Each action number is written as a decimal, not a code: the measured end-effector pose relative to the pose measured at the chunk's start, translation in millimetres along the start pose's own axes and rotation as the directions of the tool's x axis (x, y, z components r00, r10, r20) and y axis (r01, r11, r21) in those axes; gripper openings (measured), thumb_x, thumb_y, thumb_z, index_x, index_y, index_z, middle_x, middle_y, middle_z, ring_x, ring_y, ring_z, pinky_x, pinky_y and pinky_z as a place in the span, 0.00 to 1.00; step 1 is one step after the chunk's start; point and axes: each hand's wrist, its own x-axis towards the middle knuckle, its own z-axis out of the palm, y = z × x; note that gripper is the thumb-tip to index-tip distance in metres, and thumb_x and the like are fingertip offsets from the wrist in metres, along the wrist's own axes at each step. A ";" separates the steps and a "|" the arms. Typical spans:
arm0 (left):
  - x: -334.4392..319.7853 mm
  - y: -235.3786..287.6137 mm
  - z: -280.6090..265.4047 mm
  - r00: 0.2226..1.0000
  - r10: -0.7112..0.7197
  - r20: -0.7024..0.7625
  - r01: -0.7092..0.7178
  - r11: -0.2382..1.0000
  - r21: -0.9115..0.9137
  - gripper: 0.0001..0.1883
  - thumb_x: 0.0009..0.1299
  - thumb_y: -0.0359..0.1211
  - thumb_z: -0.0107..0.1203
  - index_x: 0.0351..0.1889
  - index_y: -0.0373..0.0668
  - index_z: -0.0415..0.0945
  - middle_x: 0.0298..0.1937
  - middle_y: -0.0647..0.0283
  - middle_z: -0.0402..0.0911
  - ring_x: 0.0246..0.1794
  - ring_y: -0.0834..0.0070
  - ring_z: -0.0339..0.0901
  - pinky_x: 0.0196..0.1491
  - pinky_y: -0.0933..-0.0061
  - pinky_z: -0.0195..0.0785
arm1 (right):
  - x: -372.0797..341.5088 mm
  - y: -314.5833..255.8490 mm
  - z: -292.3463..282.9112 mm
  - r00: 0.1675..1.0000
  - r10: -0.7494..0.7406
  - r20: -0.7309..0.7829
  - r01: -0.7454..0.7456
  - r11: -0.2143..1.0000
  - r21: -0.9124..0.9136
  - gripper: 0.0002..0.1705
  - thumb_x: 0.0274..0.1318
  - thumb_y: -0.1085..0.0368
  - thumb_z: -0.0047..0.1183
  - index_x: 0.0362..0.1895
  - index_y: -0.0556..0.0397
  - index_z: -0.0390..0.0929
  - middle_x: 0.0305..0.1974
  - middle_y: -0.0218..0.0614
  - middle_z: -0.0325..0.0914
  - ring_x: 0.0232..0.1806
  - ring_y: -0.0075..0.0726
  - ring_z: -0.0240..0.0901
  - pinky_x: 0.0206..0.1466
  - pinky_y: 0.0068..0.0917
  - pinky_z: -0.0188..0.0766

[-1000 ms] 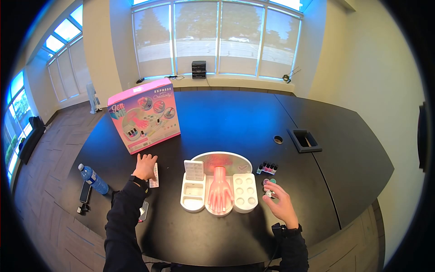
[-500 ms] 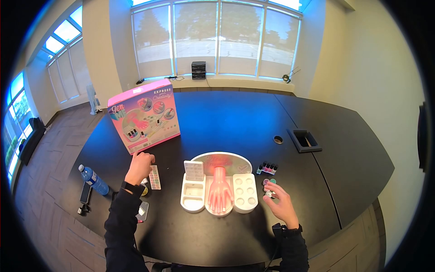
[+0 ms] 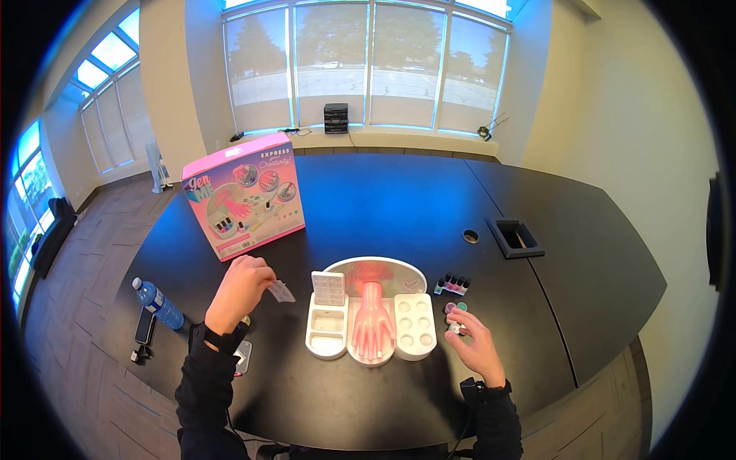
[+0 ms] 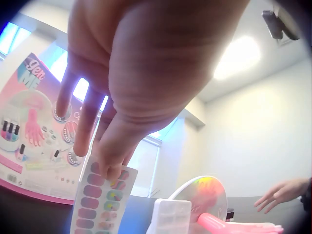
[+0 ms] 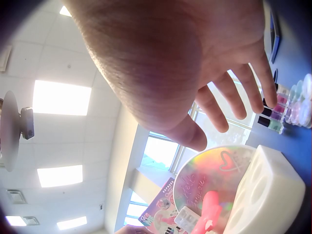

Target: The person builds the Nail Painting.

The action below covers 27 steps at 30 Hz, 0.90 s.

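Note:
The left hand pinches a sticker sheet by its top edge between thumb and fingers; in the head view that sheet is tilted, left of the white stand. Rows of pink and teal nail shapes cover it. The right hand hovers with relaxed, spread fingers over small round pots, holding nothing that shows. Between the hands stands the white stand with a pink model hand, a six-hole tray and an upright pale panel.
A pink box stands behind the left hand. At the left are a blue bottle and a black phone. Small nail polish bottles stand right of the stand. A clear-and-grey item lies near the left wrist.
The left hand first drew back from the sheet on the table, then took hold of it and lifted it, moving right. The right hand stayed about where it was.

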 end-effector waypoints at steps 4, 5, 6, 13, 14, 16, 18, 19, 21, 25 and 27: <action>8.4 21.8 3.2 0.998 0.060 -0.020 -0.061 0.995 -0.080 0.02 0.69 0.27 0.68 0.37 0.40 0.89 0.38 0.61 0.84 0.49 0.57 0.82 0.60 0.55 0.75 | -0.4 -0.8 1.1 1.000 -0.005 0.000 0.005 1.000 -0.016 0.24 0.69 0.62 0.68 0.67 0.53 0.86 0.77 0.43 0.78 0.76 0.49 0.77 0.67 0.42 0.79; 10.5 27.2 5.3 0.994 0.093 -0.063 -0.099 0.990 -0.098 0.03 0.68 0.27 0.69 0.37 0.39 0.89 0.38 0.60 0.84 0.48 0.56 0.82 0.57 0.55 0.76 | -0.5 -1.3 1.2 1.000 -0.005 0.002 0.005 1.000 -0.017 0.24 0.69 0.62 0.68 0.67 0.53 0.86 0.77 0.43 0.78 0.76 0.49 0.77 0.67 0.42 0.79; 12.1 31.6 7.1 0.986 0.125 -0.106 -0.137 0.984 -0.113 0.04 0.67 0.26 0.71 0.37 0.38 0.88 0.38 0.59 0.84 0.46 0.55 0.82 0.54 0.55 0.76 | -0.7 -1.8 1.4 1.000 -0.001 0.000 0.001 1.000 -0.013 0.24 0.69 0.62 0.68 0.67 0.53 0.86 0.77 0.44 0.78 0.76 0.49 0.77 0.67 0.42 0.79; 18.2 39.2 26.4 0.979 0.181 -0.093 -0.193 0.970 -0.146 0.02 0.68 0.26 0.70 0.37 0.41 0.89 0.39 0.62 0.84 0.46 0.59 0.82 0.54 0.56 0.76 | -1.1 -1.3 0.7 1.000 0.000 0.001 0.000 1.000 -0.006 0.24 0.68 0.63 0.68 0.67 0.54 0.85 0.78 0.42 0.78 0.77 0.49 0.76 0.68 0.42 0.79; 19.1 40.8 28.6 0.979 0.181 -0.094 -0.194 0.970 -0.146 0.02 0.68 0.26 0.70 0.37 0.41 0.89 0.39 0.62 0.84 0.46 0.59 0.82 0.54 0.56 0.76 | -1.2 -1.6 0.5 1.000 -0.001 0.001 0.001 1.000 -0.007 0.24 0.68 0.63 0.68 0.67 0.54 0.85 0.78 0.42 0.78 0.77 0.49 0.76 0.68 0.42 0.79; 20.3 44.0 33.1 0.979 0.180 -0.097 -0.193 0.970 -0.148 0.03 0.69 0.27 0.68 0.38 0.42 0.88 0.38 0.64 0.83 0.47 0.62 0.81 0.56 0.58 0.76 | -1.9 -1.9 0.9 0.999 -0.031 -0.015 0.031 0.998 -0.050 0.22 0.70 0.66 0.67 0.66 0.54 0.86 0.75 0.39 0.80 0.70 0.41 0.81 0.67 0.39 0.81; 22.5 45.0 39.6 0.977 0.190 -0.094 -0.202 0.968 -0.146 0.03 0.69 0.27 0.68 0.39 0.42 0.88 0.39 0.64 0.82 0.47 0.62 0.81 0.57 0.58 0.76 | -1.8 -1.0 1.0 0.999 -0.031 -0.014 0.030 0.998 -0.048 0.22 0.70 0.66 0.67 0.66 0.54 0.86 0.75 0.39 0.80 0.70 0.40 0.82 0.67 0.39 0.81; 23.3 44.9 42.9 0.975 0.200 -0.091 -0.212 0.967 -0.143 0.03 0.69 0.28 0.67 0.39 0.42 0.88 0.39 0.64 0.82 0.48 0.62 0.81 0.57 0.58 0.76 | -1.7 -0.7 1.0 0.999 -0.030 -0.014 0.029 0.999 -0.046 0.22 0.70 0.66 0.67 0.66 0.54 0.86 0.75 0.39 0.80 0.69 0.40 0.82 0.67 0.39 0.81; 23.3 44.5 48.7 0.975 0.206 -0.087 -0.216 0.967 -0.133 0.03 0.69 0.28 0.67 0.39 0.42 0.88 0.39 0.64 0.82 0.48 0.62 0.81 0.58 0.58 0.75 | -1.6 -1.3 1.1 0.999 -0.032 -0.016 0.031 0.998 -0.046 0.22 0.70 0.66 0.67 0.66 0.54 0.86 0.74 0.39 0.80 0.69 0.40 0.82 0.66 0.39 0.81; 25.8 45.1 57.8 0.970 0.218 -0.105 -0.228 0.968 -0.101 0.04 0.67 0.27 0.68 0.39 0.41 0.86 0.39 0.62 0.83 0.49 0.59 0.82 0.57 0.57 0.76 | -1.8 0.0 0.7 0.999 -0.035 -0.021 0.034 0.998 -0.047 0.22 0.70 0.67 0.67 0.66 0.54 0.86 0.74 0.39 0.81 0.68 0.40 0.83 0.66 0.38 0.82; 27.5 46.3 60.0 0.969 0.222 -0.109 -0.233 0.968 -0.094 0.04 0.67 0.27 0.68 0.38 0.41 0.86 0.39 0.62 0.84 0.49 0.60 0.82 0.58 0.57 0.76 | -1.8 1.7 0.6 0.999 -0.035 -0.019 0.034 0.998 -0.045 0.22 0.70 0.67 0.67 0.66 0.54 0.86 0.74 0.40 0.81 0.68 0.40 0.83 0.66 0.38 0.82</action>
